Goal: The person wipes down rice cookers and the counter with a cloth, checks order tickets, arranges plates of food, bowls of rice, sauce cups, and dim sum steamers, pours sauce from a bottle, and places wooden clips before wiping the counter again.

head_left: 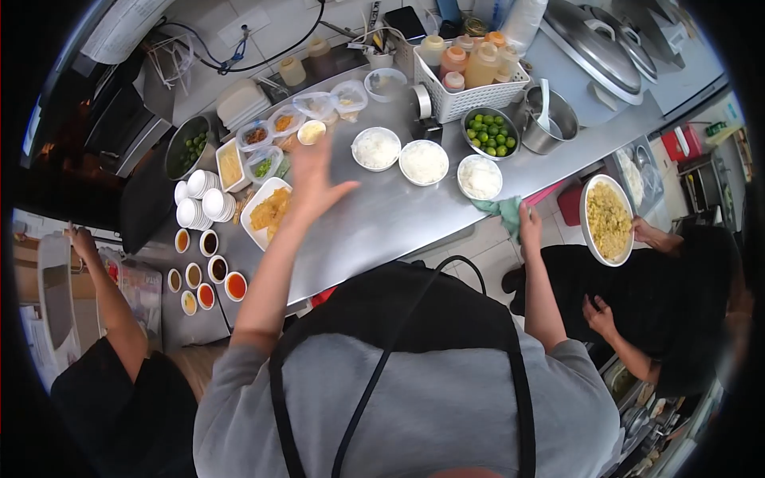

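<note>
My left hand point(315, 183) is over the steel counter, thumb spread wide and fingers stretched forward, partly blurred. Just beyond its fingertips is a small cup of pale yellow food point(311, 131). Under my left forearm, a white tray of golden fried pieces point(269, 211) is partly hidden. My right hand point(529, 229) grips a green cloth point(504, 209) at the counter's front edge. Three bowls of white rice stand between my hands: a left bowl point(375, 149), a middle bowl point(424, 162) and a right bowl point(480, 177).
Limes fill a metal bowl point(490, 134) beside a steel pot point(550, 119). A white basket point(470, 92) holds sauce bottles. Several sauce cups point(235, 286) sit at left, near stacked white cups point(217, 204). At right another person holds a bowl of fried rice point(607, 221); another person's arm point(119, 319) is at left.
</note>
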A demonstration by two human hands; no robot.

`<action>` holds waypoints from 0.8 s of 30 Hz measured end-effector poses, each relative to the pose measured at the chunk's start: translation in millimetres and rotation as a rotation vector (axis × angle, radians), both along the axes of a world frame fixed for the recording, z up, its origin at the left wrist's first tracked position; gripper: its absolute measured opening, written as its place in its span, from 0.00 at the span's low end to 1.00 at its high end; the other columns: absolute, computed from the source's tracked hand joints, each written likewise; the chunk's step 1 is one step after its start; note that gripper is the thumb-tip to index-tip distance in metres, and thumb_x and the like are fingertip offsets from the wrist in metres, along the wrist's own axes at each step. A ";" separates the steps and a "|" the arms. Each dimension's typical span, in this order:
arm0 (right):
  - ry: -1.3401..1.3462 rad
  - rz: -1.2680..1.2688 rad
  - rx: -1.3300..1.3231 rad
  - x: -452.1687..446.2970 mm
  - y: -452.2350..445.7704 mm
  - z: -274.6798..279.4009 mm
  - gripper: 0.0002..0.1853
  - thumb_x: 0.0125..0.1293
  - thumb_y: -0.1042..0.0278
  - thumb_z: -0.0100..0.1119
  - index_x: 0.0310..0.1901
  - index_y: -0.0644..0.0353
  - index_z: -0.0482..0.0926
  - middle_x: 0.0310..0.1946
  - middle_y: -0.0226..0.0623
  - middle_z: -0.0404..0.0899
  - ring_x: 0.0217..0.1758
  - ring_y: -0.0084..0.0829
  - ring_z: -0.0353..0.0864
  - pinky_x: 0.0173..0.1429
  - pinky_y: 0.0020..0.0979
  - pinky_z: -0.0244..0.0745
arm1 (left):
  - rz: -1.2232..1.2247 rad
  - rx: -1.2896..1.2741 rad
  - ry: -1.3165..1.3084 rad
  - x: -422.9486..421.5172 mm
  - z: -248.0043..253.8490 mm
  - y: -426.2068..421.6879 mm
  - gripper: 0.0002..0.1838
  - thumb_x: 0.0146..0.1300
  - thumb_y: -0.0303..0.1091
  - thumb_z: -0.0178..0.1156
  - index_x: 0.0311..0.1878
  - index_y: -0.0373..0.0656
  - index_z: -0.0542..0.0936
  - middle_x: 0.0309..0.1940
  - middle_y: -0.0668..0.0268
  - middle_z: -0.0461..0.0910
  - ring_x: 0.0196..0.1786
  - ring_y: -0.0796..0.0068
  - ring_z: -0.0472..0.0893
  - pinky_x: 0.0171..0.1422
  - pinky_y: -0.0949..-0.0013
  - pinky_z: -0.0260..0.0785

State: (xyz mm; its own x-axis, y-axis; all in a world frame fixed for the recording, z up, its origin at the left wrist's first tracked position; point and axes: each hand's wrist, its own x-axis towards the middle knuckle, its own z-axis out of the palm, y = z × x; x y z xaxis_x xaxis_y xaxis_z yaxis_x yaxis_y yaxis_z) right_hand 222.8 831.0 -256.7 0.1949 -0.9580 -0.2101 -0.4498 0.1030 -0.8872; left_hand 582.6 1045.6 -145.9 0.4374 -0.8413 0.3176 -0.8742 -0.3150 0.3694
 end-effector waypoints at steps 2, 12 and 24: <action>-0.253 -0.032 0.076 11.0 -16.4 -6.5 0.19 0.65 0.58 0.44 0.51 0.63 0.70 0.46 0.42 0.73 0.49 0.28 0.71 0.51 0.29 0.66 | -0.232 0.147 -0.071 -5.3 -10.0 -50.1 0.54 0.33 0.48 0.71 0.63 0.38 0.54 0.63 0.54 0.53 0.67 0.50 0.44 0.69 0.54 0.38; -0.463 0.212 0.402 72.1 -16.5 -6.4 0.23 0.63 0.63 0.47 0.58 0.63 0.61 0.50 0.38 0.69 0.51 0.28 0.70 0.53 0.26 0.65 | -0.366 0.647 -0.327 22.8 -54.7 -138.0 0.60 0.24 0.51 0.72 0.64 0.45 0.52 0.55 0.58 0.65 0.64 0.56 0.54 0.68 0.45 0.30; -0.607 0.337 0.464 166.6 24.5 -19.0 0.25 0.63 0.66 0.46 0.60 0.65 0.55 0.51 0.43 0.67 0.52 0.31 0.70 0.53 0.30 0.67 | -0.184 0.493 -0.250 53.6 -41.6 -58.9 0.60 0.26 0.49 0.72 0.65 0.51 0.49 0.61 0.55 0.56 0.68 0.52 0.44 0.66 0.42 0.27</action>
